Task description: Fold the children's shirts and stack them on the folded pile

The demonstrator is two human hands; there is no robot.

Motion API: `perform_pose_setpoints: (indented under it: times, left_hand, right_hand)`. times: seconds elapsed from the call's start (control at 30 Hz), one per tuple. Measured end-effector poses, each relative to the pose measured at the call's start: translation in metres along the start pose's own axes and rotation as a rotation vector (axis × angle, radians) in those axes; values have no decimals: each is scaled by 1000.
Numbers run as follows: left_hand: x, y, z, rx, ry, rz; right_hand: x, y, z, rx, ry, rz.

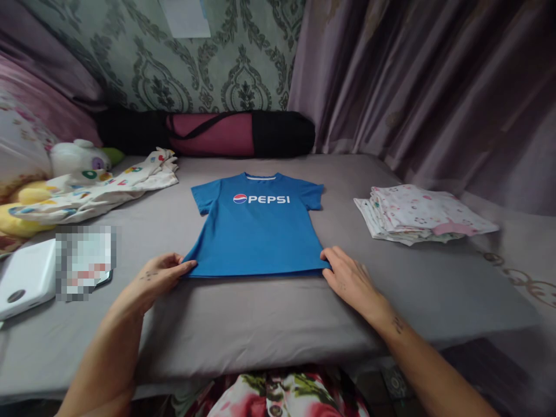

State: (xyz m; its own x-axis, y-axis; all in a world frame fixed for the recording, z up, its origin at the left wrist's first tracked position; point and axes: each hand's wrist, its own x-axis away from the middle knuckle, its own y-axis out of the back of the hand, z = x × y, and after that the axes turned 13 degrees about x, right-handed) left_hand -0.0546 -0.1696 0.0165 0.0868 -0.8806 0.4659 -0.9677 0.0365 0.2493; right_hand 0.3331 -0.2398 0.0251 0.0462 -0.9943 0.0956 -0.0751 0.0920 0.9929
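Observation:
A blue T-shirt [256,231] with white PEPSI lettering lies spread flat, front up, on the grey bed sheet [260,324]. My left hand [160,275] pinches the shirt's lower left hem corner. On the other side, my right hand [347,278] rests at the lower right hem corner, fingers closed on the edge of the cloth. Both forearms reach in from the near edge of the bed.
A stack of folded white patterned clothes [417,217] sits at the right. Unfolded patterned clothes [99,191] and soft toys [78,159] lie at the left. A white device [26,278] lies at the near left. A black and pink roll bag [217,133] lines the wall.

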Motion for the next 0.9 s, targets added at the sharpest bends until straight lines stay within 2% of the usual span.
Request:
perform_pose_setpoints:
  times: [0.2, 0.33, 0.47, 0.53, 0.6, 0.73, 0.83, 0.9]
  left_hand:
    - [-4, 6, 11, -118, -35, -106]
    - [-5, 10, 16, -229, -80, -82]
    - [-5, 12, 17, -248, -91, -48]
    - [-5, 11, 19, -226, -80, -16]
    - [-5, 9, 21, -214, -85, -2]
    - [-2, 6, 24, -214, -116, -8]
    - [0, 6, 26, -227, -137, -6]
    - [-1, 6, 25, -243, -149, 6]
  right_hand:
    - [-2, 4, -3, 0, 2, 97]
    - [2, 12, -3, 66, 50, 142]
    - [0, 33, -6, 172, 171, 239]
    - [-12, 43, -4, 186, 235, 271]
    - [-33, 44, 7, 152, 278, 221]
    - [-86, 17, 47, -23, 356, -66]
    - [-110, -13, 66, -57, 365, -81]
    - [-114, -26, 65, -55, 331, -68]
